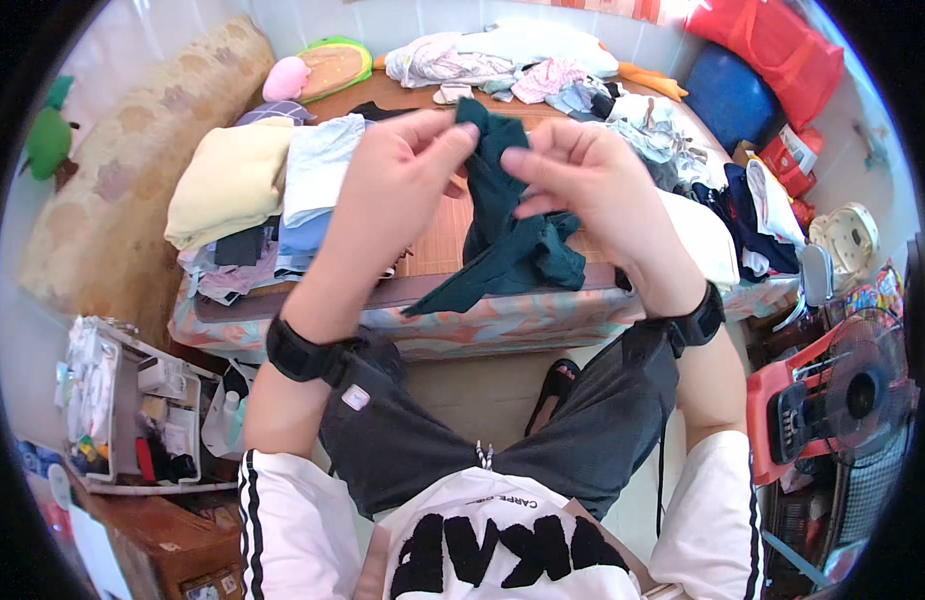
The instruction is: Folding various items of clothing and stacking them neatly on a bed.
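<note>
A crumpled dark green garment [493, 215] hangs in front of me above the front edge of the bed, its lower part spreading to both sides. Its exact kind cannot be made out. My left hand [401, 165] pinches its upper left corner between thumb and fingers. On the other side, my right hand [583, 178] is closed on its upper right edge, with the thumb against the cloth. Left of my left hand stand a folded pale yellow cloth [231, 180] and a stack topped by a folded white one [321, 165].
The bed's brown mat [438, 238] lies beneath the garment. Loose clothes [458, 62] are heaped along the back, with more piles [658, 125] at right. A red fan [858, 395] stands to the right, a white shelf rack [133, 400] to the left.
</note>
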The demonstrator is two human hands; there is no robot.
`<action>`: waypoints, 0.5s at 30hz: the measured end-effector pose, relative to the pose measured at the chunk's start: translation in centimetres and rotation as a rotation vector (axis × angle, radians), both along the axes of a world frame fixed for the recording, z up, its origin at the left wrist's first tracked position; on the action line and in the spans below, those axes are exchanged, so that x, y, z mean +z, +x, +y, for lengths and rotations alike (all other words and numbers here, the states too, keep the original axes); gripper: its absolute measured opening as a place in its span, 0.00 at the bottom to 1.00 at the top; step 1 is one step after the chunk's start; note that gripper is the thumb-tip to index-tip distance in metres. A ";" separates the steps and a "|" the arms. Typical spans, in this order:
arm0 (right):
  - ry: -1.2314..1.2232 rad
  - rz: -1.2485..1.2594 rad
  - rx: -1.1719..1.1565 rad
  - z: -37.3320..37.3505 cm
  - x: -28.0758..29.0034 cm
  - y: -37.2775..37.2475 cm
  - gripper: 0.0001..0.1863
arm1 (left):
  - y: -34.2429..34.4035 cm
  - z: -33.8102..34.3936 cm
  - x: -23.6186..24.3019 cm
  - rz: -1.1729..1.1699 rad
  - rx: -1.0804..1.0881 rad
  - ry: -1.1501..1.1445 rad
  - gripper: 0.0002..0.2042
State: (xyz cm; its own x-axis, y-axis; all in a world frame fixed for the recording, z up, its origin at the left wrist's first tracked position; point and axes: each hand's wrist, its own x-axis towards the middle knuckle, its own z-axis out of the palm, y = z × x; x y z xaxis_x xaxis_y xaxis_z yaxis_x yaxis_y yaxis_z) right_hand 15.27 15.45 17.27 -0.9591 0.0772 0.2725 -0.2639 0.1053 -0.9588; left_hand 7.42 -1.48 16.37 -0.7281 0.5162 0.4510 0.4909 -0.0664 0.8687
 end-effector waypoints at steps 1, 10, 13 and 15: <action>0.136 0.050 -0.079 0.3 0.7 0.0 0.09 | -0.3 -0.7 1.0 0.070 0.041 -0.042 0.10; 0.178 0.008 -0.158 7.1 6.9 0.7 0.08 | -0.8 -7.5 8.8 -0.010 0.112 -0.121 0.11; 0.114 0.045 -0.152 9.1 8.1 1.3 0.07 | -0.6 -9.1 9.8 0.024 0.146 -0.131 0.12; 0.096 0.081 -0.134 9.8 8.5 2.0 0.07 | -0.8 -9.6 9.9 0.004 0.176 -0.133 0.11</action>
State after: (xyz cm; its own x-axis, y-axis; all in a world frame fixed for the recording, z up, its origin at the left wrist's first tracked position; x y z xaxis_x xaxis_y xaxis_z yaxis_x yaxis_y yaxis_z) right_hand 17.30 25.30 25.74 -0.9166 0.1731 0.3603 -0.3168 0.2350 -0.9189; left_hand 6.60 -11.10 26.26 -0.8103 0.4366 0.3910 0.4887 0.1352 0.8619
